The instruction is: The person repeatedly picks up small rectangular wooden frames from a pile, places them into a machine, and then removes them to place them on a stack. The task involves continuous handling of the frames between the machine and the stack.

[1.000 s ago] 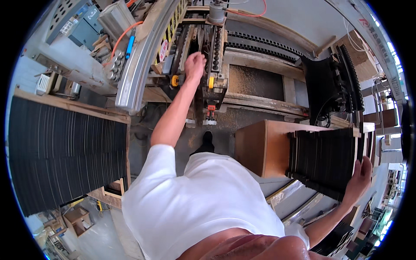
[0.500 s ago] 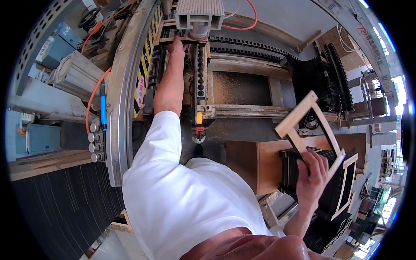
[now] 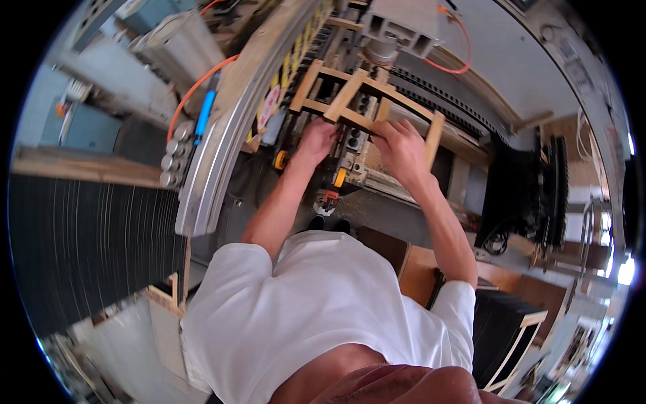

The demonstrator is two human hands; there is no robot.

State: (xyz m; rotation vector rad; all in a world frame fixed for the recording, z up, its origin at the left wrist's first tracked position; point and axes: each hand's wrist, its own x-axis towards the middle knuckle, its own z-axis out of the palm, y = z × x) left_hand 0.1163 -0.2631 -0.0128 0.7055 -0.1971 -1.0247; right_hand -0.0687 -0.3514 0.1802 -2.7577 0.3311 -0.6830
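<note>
Over the machine (image 3: pixel 377 27), both hands grip a light wooden frame (image 3: pixel 350 91) lying across its bed. Left hand (image 3: pixel 317 138) closes on the frame's near rail at the left; right hand (image 3: pixel 402 145) clamps the same rail beside the right end post. An orange hose (image 3: pixel 195 91) curves at left.

An orange hose (image 3: pixel 202 84) is looped over grey machine housings at upper left, beside a blue cylinder (image 3: pixel 205 113). Stacked dark panels (image 3: pixel 87 242) are seen at left — more dark stacks (image 3: pixel 531 195) at right, near a black panel (image 3: pixel 501 333) edged in wood.
</note>
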